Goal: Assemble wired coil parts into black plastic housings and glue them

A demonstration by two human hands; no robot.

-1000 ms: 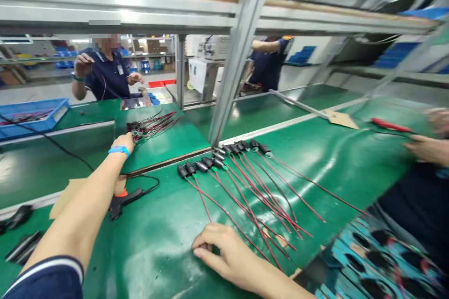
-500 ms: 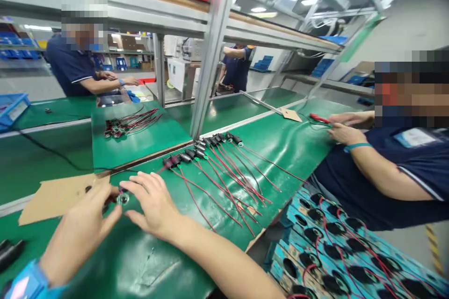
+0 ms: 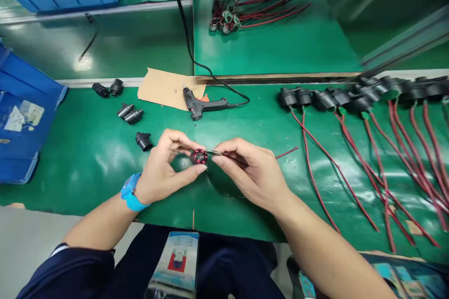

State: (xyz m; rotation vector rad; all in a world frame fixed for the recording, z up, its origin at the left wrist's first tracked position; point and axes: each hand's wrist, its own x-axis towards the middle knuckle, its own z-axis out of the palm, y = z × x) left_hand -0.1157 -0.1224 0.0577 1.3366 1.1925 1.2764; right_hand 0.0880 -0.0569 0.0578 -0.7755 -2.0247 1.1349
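Observation:
Between the thumb and fingers of my left hand (image 3: 164, 163) is a small round coil part (image 3: 199, 156), dark with reddish windings. My right hand (image 3: 254, 170) pinches the wire lead (image 3: 214, 153) that comes out of it; a red wire end sticks out past that hand. Both hands are just above the green bench (image 3: 224, 224), close together. Beyond them a black hot glue gun (image 3: 201, 104) lies on a piece of cardboard (image 3: 159, 85). A black plastic housing (image 3: 143, 141) sits just left of my left hand.
More black housings (image 3: 129, 113) lie at the left, near a blue bin (image 3: 21, 117). On the right is a row of black housings with red wires (image 3: 315, 168). A raised green board (image 3: 273, 56) holds a wired coil pile (image 3: 228, 16). The glue gun's black cord (image 3: 187, 32) runs across the back.
My view has swung left and down, away from the co-workers, onto the bench before me. My right hand now pinches the coil's lead, where its fingers were spread beside the part earlier.

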